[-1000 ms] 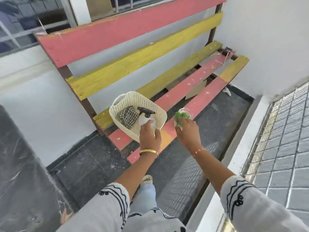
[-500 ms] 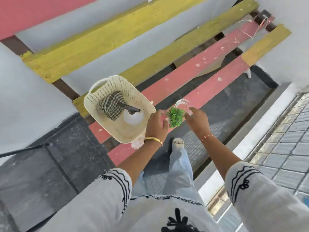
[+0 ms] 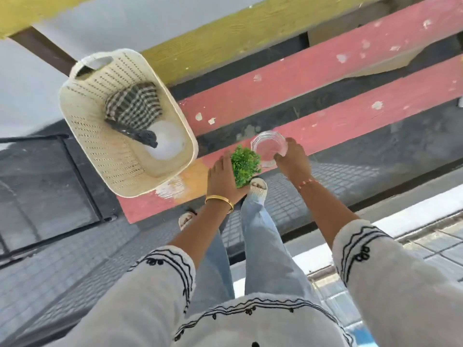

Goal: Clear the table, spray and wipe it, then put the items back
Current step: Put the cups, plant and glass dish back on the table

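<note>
Left hand: the left hand (image 3: 224,180) holds a little green plant (image 3: 244,163), with its fingers wrapped round it.
Right hand: the right hand (image 3: 293,162) grips a clear glass (image 3: 268,148) by its rim.
Where they are: plant and glass touch, just over the front pink plank of the bench (image 3: 338,126).
Basket: a cream basket (image 3: 100,136) sits on the bench, left of the hands.
In the basket: a white spray bottle (image 3: 165,144) and a checked cloth (image 3: 134,106).

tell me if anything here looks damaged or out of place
The bench slats have chipped, flaking paint, with a white smear beside the basket. Inside it, the spray bottle lies tipped over next to the checked cloth.
</note>
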Demonstrator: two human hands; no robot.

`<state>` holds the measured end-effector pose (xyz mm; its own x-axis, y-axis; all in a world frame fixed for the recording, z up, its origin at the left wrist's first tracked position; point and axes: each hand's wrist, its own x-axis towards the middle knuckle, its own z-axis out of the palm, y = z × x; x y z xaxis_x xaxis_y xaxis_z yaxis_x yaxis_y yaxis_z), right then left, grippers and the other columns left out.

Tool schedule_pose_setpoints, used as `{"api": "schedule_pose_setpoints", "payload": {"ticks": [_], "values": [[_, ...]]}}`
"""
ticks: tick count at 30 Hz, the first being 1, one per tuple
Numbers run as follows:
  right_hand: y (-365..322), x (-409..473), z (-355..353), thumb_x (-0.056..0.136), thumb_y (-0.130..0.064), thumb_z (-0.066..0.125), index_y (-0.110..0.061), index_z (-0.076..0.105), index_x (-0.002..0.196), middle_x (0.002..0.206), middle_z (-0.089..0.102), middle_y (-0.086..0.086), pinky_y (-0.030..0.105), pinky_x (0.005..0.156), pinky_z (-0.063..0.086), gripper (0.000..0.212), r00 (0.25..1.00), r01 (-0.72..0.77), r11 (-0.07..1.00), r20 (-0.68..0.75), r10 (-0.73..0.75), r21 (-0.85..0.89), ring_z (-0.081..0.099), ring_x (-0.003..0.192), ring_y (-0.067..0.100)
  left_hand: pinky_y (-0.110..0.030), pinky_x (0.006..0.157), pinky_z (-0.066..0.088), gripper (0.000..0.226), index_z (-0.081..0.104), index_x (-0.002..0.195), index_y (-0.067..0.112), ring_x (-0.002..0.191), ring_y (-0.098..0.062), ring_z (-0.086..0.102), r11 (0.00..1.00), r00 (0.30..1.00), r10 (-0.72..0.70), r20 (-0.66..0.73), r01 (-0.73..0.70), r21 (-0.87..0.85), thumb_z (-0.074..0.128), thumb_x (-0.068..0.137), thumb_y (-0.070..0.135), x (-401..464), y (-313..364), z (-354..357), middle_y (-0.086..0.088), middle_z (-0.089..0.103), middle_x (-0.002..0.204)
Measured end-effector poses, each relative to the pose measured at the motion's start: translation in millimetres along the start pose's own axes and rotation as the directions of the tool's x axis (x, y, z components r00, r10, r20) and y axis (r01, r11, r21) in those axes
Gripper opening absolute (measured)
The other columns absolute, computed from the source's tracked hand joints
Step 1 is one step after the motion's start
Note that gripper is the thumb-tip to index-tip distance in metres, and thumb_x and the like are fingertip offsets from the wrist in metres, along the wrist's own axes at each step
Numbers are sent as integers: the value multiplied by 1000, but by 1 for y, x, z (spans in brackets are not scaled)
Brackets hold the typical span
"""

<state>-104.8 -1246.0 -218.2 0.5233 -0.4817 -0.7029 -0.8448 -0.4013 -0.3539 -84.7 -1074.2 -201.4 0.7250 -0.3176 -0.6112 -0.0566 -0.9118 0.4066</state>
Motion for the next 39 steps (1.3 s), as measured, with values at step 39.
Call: {"api": "schedule_pose_setpoints", "payload": {"ticks": [39], "values": [[-98, -208, 147, 74, 9, 48, 5, 57, 106, 103, 58, 16, 55, 78, 55, 33, 945, 200, 969, 230, -230, 148, 64, 94, 40, -30, 78, 41, 31, 54, 107, 4, 99, -31, 58, 711, 726, -529, -440, 96, -697, 66, 79, 12, -218, -169, -59, -16, 64, 105]]}}
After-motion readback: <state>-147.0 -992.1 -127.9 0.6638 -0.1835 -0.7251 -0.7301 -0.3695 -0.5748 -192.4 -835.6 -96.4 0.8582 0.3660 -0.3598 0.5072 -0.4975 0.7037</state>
